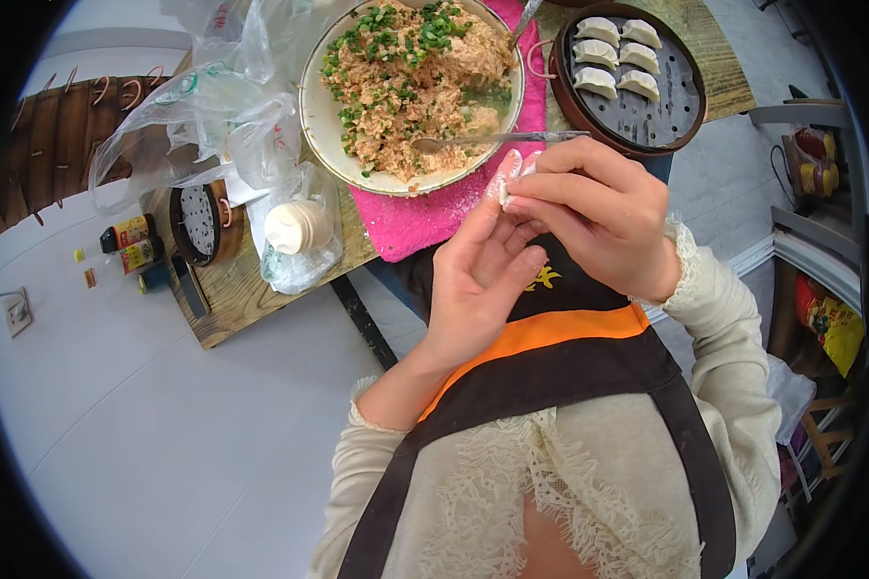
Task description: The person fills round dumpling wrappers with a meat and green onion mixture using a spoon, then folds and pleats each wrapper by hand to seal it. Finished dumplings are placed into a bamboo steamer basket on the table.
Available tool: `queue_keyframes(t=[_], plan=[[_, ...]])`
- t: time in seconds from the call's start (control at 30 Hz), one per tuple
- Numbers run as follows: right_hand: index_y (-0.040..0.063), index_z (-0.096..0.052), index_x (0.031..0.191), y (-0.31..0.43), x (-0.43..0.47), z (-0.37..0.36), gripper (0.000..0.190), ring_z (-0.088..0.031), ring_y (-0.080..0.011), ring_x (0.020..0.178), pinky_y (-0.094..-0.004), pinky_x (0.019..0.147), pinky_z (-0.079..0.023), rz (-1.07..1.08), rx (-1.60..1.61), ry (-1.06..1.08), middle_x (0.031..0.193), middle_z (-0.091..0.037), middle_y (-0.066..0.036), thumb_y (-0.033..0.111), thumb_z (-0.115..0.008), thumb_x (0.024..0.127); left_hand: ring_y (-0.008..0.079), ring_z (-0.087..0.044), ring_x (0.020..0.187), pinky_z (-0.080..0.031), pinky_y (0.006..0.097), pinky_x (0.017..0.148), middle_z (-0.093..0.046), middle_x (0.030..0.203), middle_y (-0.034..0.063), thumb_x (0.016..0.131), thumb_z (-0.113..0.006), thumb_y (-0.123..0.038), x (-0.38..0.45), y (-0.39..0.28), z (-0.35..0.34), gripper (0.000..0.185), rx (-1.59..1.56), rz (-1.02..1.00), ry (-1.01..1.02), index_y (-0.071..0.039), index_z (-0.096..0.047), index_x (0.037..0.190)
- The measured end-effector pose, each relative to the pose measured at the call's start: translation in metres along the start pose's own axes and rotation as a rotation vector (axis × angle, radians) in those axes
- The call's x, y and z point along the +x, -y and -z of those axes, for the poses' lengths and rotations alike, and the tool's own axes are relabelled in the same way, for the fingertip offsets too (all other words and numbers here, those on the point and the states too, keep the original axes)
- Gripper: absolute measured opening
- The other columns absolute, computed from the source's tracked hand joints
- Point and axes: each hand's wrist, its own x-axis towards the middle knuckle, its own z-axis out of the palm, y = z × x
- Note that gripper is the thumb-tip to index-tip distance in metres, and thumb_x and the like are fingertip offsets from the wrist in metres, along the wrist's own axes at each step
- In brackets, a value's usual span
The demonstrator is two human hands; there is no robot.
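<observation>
Both my hands meet in front of my apron, at the near side of a large enamel bowl [311, 137]. Between the fingertips of my right hand [601, 203] and the floury fingers of my left hand [481, 268] is a small white piece of dough [505, 194]. Most of it is hidden by the fingers, so its full shape cannot be told. Minced filling [398, 94] topped with chopped green onion fills the bowl. A long-handled metal spoon [507, 137] lies across the bowl's near side, its handle passing just behind my right hand.
Several pleated dumplings [595, 53] sit in a round steamer [677, 137] at the right. A pink towel [405, 224] lies under the bowl. To the left are stacked dough wrappers [300, 226] on plastic, crumpled bags [246, 94], another steamer [197, 224] and condiment bottles [130, 246].
</observation>
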Motion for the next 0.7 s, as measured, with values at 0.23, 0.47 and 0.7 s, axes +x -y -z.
queue_keyframes(t=[0.23,0.47,0.7], plan=[[-0.002,-0.066,0.087,0.003,-0.005,0.006,0.016,-0.062,-0.0203,0.064,-0.0273,0.054,-0.051,0.033,-0.008,-0.015,0.079,-0.06,-0.009,0.001,-0.07,0.072,0.0248,-0.043,0.129,-0.04,0.0352,0.104,-0.03,0.147,0.0138,0.078,-0.05,0.019,0.004,0.0,-0.009,0.079,0.298,-0.058,0.042,0.001,-0.018,0.147],[-0.004,-0.062,0.086,-0.004,-0.02,0.009,0.021,-0.061,-0.0244,0.066,-0.0301,0.055,-0.05,0.107,-0.097,0.042,0.083,-0.059,-0.011,0.001,-0.068,0.066,0.0265,-0.038,0.131,-0.031,0.039,0.109,-0.039,0.138,0.0127,0.076,-0.049,0.001,0.008,0.003,-0.002,0.073,-0.485,0.207,0.101,0.002,-0.024,0.145],[0.0,-0.065,0.095,-0.008,-0.025,0.009,0.029,-0.059,-0.0254,0.073,-0.0318,0.063,-0.049,-0.044,0.114,0.123,0.087,-0.06,-0.01,0.006,-0.077,0.069,0.0293,-0.04,0.129,-0.026,0.0396,0.112,-0.041,0.136,0.0185,0.087,-0.043,-0.037,0.019,0.0,-0.006,0.071,-0.639,0.38,-0.046,0.008,-0.026,0.14]])
